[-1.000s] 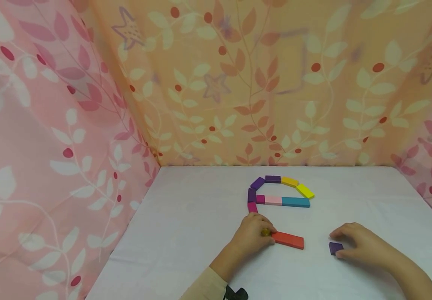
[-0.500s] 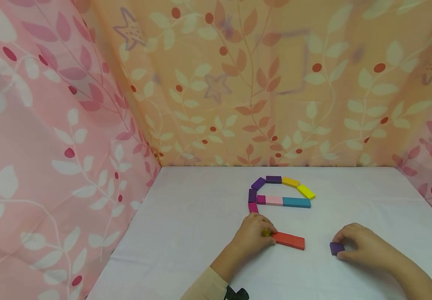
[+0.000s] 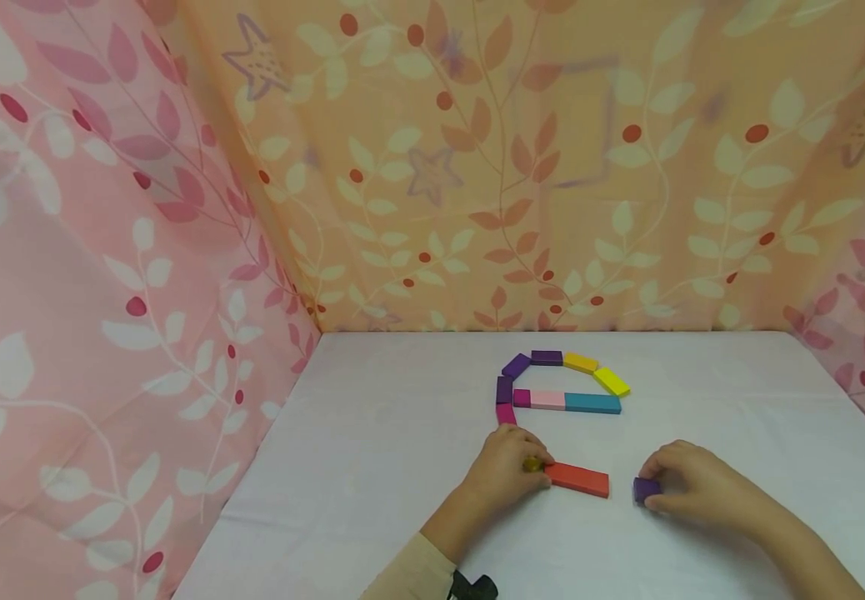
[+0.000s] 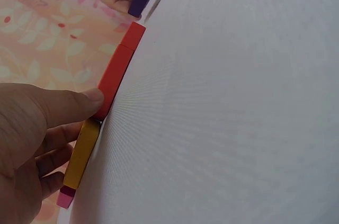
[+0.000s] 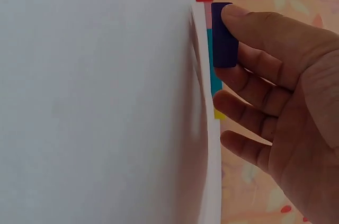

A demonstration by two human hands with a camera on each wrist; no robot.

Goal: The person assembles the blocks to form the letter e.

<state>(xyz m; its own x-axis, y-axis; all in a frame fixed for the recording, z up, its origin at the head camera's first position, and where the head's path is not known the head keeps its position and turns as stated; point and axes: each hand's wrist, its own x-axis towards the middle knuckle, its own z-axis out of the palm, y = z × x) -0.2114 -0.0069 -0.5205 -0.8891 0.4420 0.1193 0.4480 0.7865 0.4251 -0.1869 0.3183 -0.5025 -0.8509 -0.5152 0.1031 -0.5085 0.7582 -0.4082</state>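
My right hand (image 3: 702, 486) pinches a small purple block (image 3: 647, 490) between thumb and fingers, to the right of a red block strip (image 3: 581, 479). The right wrist view shows the thumb on the dark purple block's face (image 5: 225, 36). My left hand (image 3: 503, 465) holds the left end of the red strip, thumb on the near side and fingers on the far side. In the left wrist view, a yellow block (image 4: 83, 155) meets the red strip's end, and a magenta block (image 4: 66, 196) follows it. In the head view, the left hand mostly hides the yellow block.
Beyond the hands, a curve of purple blocks (image 3: 504, 390) and yellow blocks (image 3: 612, 382) arches over a straight row ending in a teal block (image 3: 592, 403). The white table (image 3: 372, 417) is bordered by patterned curtains (image 3: 432, 167).
My right hand has closed its fingers on the purple block and moved it left, nearer the red strip's right end. The left hand has stayed in place.
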